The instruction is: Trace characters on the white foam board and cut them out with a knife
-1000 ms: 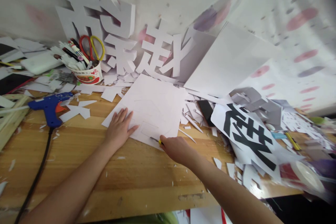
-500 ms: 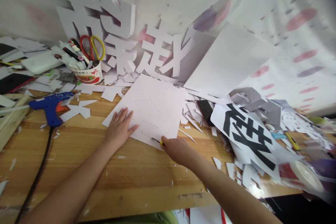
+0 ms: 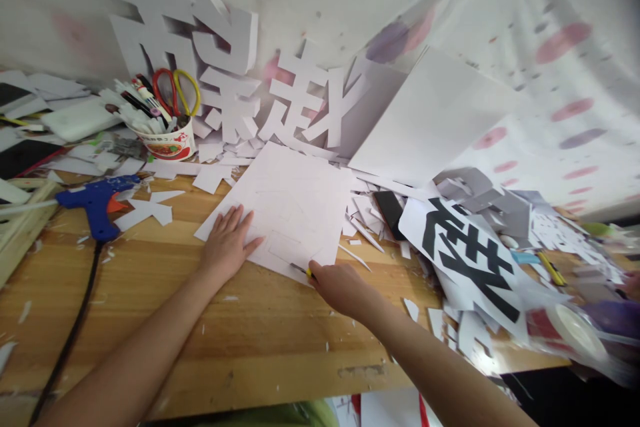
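A white board (image 3: 300,177) with faint outlines lies on the wooden table in front of me. My left hand (image 3: 226,243) rests flat on its left edge, fingers spread and thumb out. Near the board's lower right edge, my right hand (image 3: 340,285) is closed around a yellow utility knife (image 3: 303,271), most of which the fingers hide. The knife's thin blade points left, at the board close to the lower right of a drawn rectangle. I cannot tell whether the tip has gone into the board.
A blue glue gun (image 3: 97,205) with a black cord lies at left. Behind it stands a paper tub (image 3: 170,143) holding scissors and pens. Cut white characters (image 3: 305,103) lean at the back. At right are a printed sheet (image 3: 467,260), tape roll (image 3: 575,333) and scraps.
The knife and right hand hold nearly the same spot, with at most a tiny shift. My left hand stays put. The view has turned very slightly.
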A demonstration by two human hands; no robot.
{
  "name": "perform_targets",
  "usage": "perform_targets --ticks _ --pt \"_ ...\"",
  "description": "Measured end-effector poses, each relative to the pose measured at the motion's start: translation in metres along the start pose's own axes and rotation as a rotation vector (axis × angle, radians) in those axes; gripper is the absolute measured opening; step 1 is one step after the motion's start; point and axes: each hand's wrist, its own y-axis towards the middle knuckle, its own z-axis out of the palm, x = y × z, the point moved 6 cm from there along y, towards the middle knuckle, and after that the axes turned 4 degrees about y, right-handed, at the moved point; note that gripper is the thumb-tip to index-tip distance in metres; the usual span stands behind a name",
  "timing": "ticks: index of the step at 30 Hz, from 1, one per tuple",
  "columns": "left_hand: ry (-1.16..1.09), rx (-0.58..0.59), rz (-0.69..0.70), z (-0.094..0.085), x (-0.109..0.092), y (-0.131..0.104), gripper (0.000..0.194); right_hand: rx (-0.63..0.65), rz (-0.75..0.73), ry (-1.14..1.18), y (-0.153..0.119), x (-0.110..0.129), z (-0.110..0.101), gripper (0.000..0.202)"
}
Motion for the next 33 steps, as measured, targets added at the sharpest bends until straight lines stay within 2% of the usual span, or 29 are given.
perform_targets --ticks 11,28,33 --pt "0.013 -0.004 0.003 -0.002 -0.001 0.0 0.065 0.025 0.013 -0.017 -0.004 -0.003 0.002 0.018" --pt "-0.001 -0.003 -0.002 -0.002 -0.001 0.0 0.066 -0.005 0.01 -0.024 -0.009 -0.006 0.01 0.016" --pt "0.003 -0.001 -0.001 -0.001 0.0 0.001 0.066 0.04 0.044 -0.025 -0.012 -0.007 0.011 0.016"
